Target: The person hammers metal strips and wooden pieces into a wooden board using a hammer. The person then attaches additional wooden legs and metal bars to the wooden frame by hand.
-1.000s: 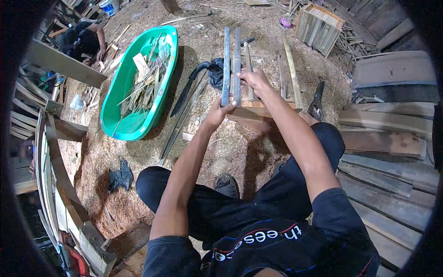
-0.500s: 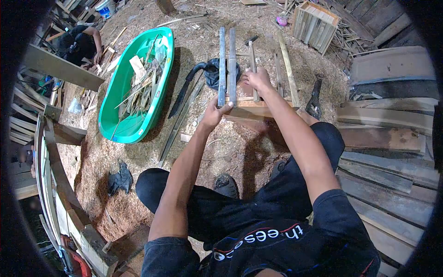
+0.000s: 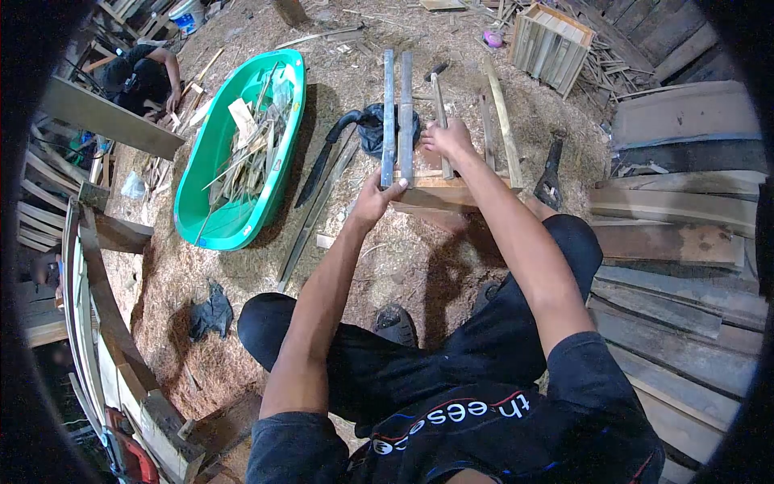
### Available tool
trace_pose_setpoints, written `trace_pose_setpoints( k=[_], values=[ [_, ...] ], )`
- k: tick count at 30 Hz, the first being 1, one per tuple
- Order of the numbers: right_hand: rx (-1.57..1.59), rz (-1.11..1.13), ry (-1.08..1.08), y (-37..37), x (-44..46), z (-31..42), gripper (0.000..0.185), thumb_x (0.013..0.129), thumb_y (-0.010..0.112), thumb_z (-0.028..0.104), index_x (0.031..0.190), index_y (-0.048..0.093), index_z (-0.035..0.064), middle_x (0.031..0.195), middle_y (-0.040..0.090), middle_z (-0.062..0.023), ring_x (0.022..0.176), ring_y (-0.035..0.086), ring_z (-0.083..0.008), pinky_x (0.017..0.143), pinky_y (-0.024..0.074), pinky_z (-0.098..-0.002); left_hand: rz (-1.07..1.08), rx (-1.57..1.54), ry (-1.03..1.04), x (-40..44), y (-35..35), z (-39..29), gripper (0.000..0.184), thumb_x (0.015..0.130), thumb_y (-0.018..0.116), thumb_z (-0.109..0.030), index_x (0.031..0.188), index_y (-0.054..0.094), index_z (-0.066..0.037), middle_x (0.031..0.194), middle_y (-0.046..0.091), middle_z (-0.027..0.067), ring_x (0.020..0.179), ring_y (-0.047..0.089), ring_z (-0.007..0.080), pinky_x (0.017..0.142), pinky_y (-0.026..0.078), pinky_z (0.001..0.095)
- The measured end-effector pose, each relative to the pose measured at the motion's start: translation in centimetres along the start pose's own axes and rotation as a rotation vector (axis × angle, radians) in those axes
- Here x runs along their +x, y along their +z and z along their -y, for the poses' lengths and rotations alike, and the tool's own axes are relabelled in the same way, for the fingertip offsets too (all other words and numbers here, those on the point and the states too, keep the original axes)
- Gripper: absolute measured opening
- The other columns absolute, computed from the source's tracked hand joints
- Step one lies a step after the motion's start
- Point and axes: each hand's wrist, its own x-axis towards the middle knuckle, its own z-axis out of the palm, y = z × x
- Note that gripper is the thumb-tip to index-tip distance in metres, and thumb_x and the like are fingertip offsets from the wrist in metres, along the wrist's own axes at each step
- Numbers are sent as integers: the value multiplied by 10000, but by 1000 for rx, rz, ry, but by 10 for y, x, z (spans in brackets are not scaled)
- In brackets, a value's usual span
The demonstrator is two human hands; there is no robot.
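In front of my knees stands a partly built slatted wooden crate (image 3: 459, 195), with several narrow slats pointing away from me. My left hand (image 3: 376, 200) grips its near left corner, thumb over the board beside the base of two grey slats (image 3: 405, 121). My right hand (image 3: 448, 139) is closed around the wooden handle of a hammer (image 3: 439, 101), over the middle of the crate. The hammer's dark head lies at the far end, apart from the slats. A pale slat (image 3: 503, 121) stands at the right side.
A green plastic tub (image 3: 184, 202) with wood scraps is on the left, beside a dark machete (image 3: 316, 169). Planks (image 3: 669, 246) line the right. A finished-looking slatted crate (image 3: 550, 48) sits at the back right. Another person (image 3: 141, 77) crouches at upper left; a red-handled saw (image 3: 133, 452) is lower left.
Both hands keep their grips in nearly the same place. The hammer's far end has shifted very slightly. The other person at upper left has moved a little.
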Motion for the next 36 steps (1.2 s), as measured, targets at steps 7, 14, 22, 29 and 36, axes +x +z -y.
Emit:
trace_pose_setpoints(
  k=[7,14,22,29,36],
  values=[
    [95,98,-36,13,-16,9,286,817,685,13,969,471,-101,841,620,-190,794,687,-293,604,602,-344,-5,-15,23,1,0,2,385,856,704,-191,1164,530,-38,948,589,27,835,550,124,746,456,280],
    [101,111,10,12,-19,12,368,769,676,-95,1022,413,-52,965,608,-215,891,672,-289,779,599,-342,4,-29,-19,2,-1,3,354,860,697,-194,1141,537,-48,925,588,26,815,553,123,727,460,282],
    [123,129,-9,13,-17,9,358,770,667,-100,1028,423,-54,982,622,-207,902,670,-282,794,594,-335,11,-22,-7,3,-2,4,357,861,698,-189,1145,537,-45,891,588,19,781,539,114,698,448,279],
    [108,136,1,11,-16,9,366,770,669,-89,1036,421,-45,981,605,-203,898,668,-286,808,591,-342,-11,-47,-33,1,0,2,391,852,709,-188,1166,532,-38,902,592,19,791,543,117,712,454,285],
    [95,119,-20,11,-13,5,339,772,676,-69,1010,435,-45,959,605,-195,894,670,-286,801,591,-344,-1,-27,-17,0,0,0,399,854,704,-189,1176,531,-29,927,599,27,821,554,118,738,459,286]
  ],
)
